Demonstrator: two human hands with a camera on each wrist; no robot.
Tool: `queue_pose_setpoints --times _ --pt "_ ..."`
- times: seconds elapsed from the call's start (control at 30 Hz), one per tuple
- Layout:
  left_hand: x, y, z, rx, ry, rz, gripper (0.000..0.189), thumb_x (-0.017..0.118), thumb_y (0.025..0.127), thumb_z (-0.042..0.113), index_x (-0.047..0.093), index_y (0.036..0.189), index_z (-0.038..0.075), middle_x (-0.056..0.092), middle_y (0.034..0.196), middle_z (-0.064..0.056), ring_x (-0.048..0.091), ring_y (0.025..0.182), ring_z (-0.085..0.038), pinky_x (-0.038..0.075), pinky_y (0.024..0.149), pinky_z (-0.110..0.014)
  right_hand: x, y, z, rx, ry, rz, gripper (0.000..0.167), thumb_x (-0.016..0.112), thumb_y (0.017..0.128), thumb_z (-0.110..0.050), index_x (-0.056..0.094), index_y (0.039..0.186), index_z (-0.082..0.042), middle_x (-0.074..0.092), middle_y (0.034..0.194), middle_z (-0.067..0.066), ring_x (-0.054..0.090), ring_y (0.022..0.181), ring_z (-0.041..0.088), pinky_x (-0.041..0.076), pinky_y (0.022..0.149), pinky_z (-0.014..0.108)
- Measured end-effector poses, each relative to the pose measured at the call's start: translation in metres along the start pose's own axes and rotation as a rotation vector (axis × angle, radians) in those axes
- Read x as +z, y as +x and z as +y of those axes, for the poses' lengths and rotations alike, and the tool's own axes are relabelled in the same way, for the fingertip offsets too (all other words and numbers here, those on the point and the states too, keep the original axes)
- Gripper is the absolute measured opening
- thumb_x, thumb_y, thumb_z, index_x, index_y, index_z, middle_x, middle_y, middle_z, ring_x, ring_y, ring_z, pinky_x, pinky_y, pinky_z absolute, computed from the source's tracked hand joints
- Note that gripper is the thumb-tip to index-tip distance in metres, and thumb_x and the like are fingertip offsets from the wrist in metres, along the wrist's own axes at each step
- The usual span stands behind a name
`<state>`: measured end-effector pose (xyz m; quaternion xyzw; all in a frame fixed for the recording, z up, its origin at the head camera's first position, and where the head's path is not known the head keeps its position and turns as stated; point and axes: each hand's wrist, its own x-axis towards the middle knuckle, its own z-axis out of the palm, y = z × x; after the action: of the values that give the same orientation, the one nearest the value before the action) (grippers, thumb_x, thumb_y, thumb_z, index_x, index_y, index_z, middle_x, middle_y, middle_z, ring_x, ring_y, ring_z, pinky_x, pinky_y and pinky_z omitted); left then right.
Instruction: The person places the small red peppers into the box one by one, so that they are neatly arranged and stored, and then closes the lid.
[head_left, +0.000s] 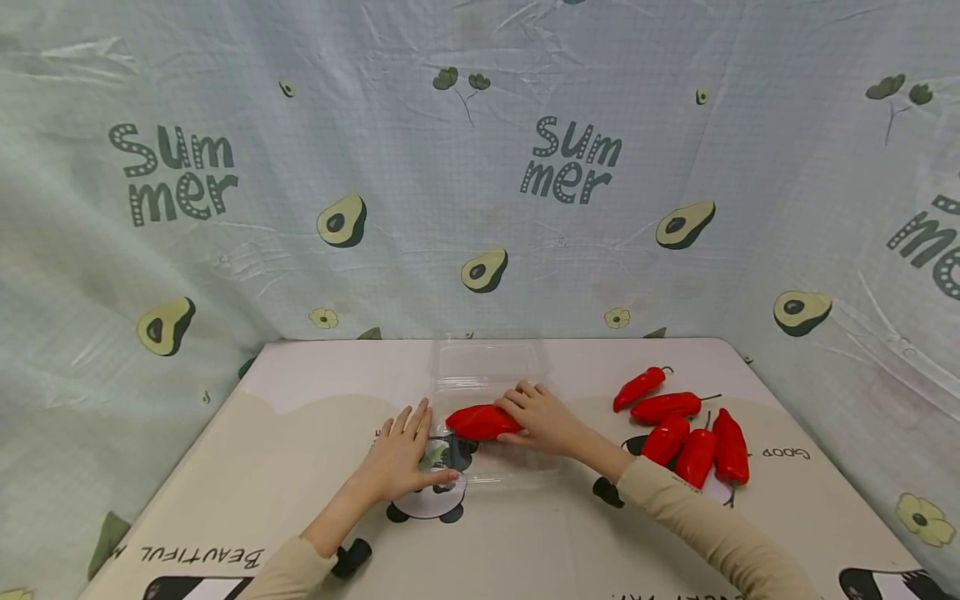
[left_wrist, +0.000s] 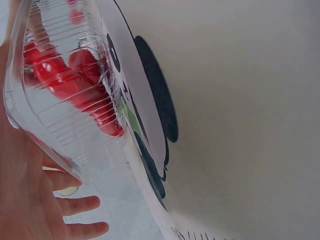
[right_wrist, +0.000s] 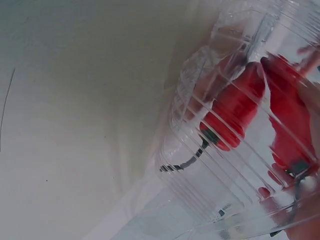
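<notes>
A clear plastic box (head_left: 517,477) lies on the table with its hinged lid (head_left: 491,362) folded back. My right hand (head_left: 543,421) grips the right end of a red pepper (head_left: 480,422) over the box, fingers on top and thumb at the near side. Through the ribbed wall in the right wrist view, the red pepper (right_wrist: 290,115) shows a dark stem, and another red pepper shape (right_wrist: 235,107) appears beside it. My left hand (head_left: 408,454) rests at the box's left side, its fingers (left_wrist: 80,205) straight and spread along the wall.
Several red peppers (head_left: 696,457) with thin stems lie in a loose group on the right of the table. A printed cloth (head_left: 300,467) with pandas and lettering covers the table. A curtain (head_left: 420,167) with avocado prints hangs behind and at both sides.
</notes>
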<state>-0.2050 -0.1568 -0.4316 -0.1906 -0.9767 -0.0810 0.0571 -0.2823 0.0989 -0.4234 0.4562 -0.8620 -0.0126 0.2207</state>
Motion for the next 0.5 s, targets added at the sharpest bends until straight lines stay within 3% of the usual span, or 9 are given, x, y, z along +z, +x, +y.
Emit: queue_pose_setpoints --times 0.23,0.5 --pt "-0.0014 -0.0008 0.0007 0.001 -0.003 -0.005 0.104 0.046 0.071 0.072 0.025 0.139 -0.003 0.019 0.148 -0.016 0.024 0.132 -0.04 0.024 0.102 -0.057 0.0007 -0.0014 -0.0024 -0.033 -0.015 0.011 0.045 0.061 0.079 -0.046 0.055 0.111 -0.016 0.059 0.102 0.0 0.048 0.096 0.016 0.045 0.078 0.032" --pt "-0.0007 -0.0004 -0.0001 0.005 0.0 -0.007 0.103 0.046 0.072 0.072 0.024 0.139 -0.003 0.018 0.148 -0.016 0.024 0.132 -0.04 0.024 0.102 -0.057 0.0003 -0.003 -0.0037 -0.037 0.006 -0.074 0.046 0.063 0.078 -0.044 0.054 0.114 -0.018 0.057 0.106 0.001 0.047 0.099 0.017 0.046 0.081 0.033"
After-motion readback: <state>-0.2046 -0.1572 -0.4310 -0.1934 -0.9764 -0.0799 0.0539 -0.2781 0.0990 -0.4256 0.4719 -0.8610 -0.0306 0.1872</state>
